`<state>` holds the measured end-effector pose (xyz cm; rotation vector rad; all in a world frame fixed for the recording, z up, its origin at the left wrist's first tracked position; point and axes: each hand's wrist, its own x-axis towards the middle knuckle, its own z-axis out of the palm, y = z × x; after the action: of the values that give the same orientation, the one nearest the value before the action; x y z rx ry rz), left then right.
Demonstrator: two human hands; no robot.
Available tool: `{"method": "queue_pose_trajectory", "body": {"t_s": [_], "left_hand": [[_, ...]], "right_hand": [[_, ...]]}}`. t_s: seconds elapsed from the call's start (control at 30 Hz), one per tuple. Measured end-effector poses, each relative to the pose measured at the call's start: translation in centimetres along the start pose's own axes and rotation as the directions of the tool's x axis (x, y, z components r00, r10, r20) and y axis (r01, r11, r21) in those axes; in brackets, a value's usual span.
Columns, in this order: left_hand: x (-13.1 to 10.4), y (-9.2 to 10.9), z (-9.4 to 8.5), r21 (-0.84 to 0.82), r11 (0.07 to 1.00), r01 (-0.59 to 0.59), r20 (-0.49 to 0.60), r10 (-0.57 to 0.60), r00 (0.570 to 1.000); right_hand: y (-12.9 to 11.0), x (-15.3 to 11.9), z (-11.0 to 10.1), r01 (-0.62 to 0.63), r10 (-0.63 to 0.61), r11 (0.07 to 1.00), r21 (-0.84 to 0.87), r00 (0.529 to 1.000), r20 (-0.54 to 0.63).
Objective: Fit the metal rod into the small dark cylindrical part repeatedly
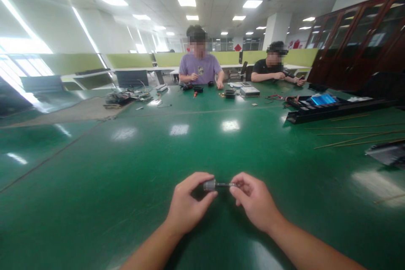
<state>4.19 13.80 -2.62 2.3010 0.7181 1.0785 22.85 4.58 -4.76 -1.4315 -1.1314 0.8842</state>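
Observation:
A short grey cylinder with a thin dark shaft (pixel 209 184) is held level just above the green table (pixel 152 152), low in the middle of the head view. Its kind does not show clearly; it resembles a stubby screwdriver. My left hand (pixel 190 202) grips the thick grey end between thumb and fingers. At the other end, the thumb and fingertips of my right hand (pixel 251 198) pinch the tip of the shaft. Those fingers hide the tip, so I cannot see whether a smaller part is there too.
Thin brown rods (pixel 354 139) and a long black frame (pixel 303 114) with a blue panel (pixel 323 99) lie on the right. Loose electronic parts (pixel 122 98) are at the far left. Two people sit across the table, one in a purple shirt (pixel 200 67), one in black (pixel 268 67).

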Motion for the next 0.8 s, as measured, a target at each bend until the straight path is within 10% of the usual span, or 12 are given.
{"method": "queue_pose_trajectory", "body": {"t_s": [0.8], "left_hand": [[-0.12,-0.34,0.02,-0.011,1.000,-0.001,-0.015,0.001,1.000]], "right_hand": [[0.01,0.17,-0.18,0.026,-0.027,0.998,-0.055,0.999,-0.025]]}}
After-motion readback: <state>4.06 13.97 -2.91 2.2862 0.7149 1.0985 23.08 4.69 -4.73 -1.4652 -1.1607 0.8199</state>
